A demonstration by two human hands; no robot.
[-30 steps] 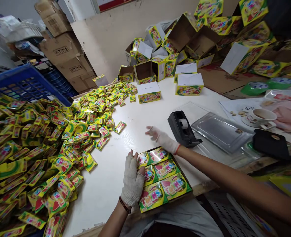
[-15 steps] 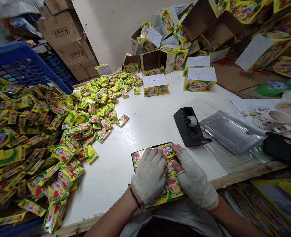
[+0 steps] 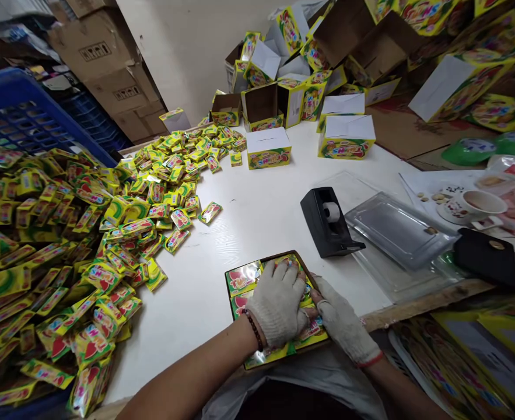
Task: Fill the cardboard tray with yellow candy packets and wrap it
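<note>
A shallow display box (image 3: 227,280) filled with small yellow-green candy packets (image 3: 245,279) lies near the table's front edge. My left hand (image 3: 279,303), in a white fingerless knit glove, rests flat on the packets with its fingers stretched toward the far side. Along the box's right side is my right hand (image 3: 342,318), gloved the same way, its thumb over the rim and its other fingers partly hidden behind the wall. Both hands cover part of the packets.
Loose packets (image 3: 170,169) heap up on the left beside a blue crate (image 3: 25,105). A black tape dispenser (image 3: 327,224) stands right of the box, next to clear plastic trays (image 3: 399,227), a black pouch (image 3: 484,256) and a cup (image 3: 476,204). Closed cartons (image 3: 268,149) stand farther back.
My left hand has slid right and away across the packets. My right hand has moved off the packets to the box's right side. The view has shifted slightly.
</note>
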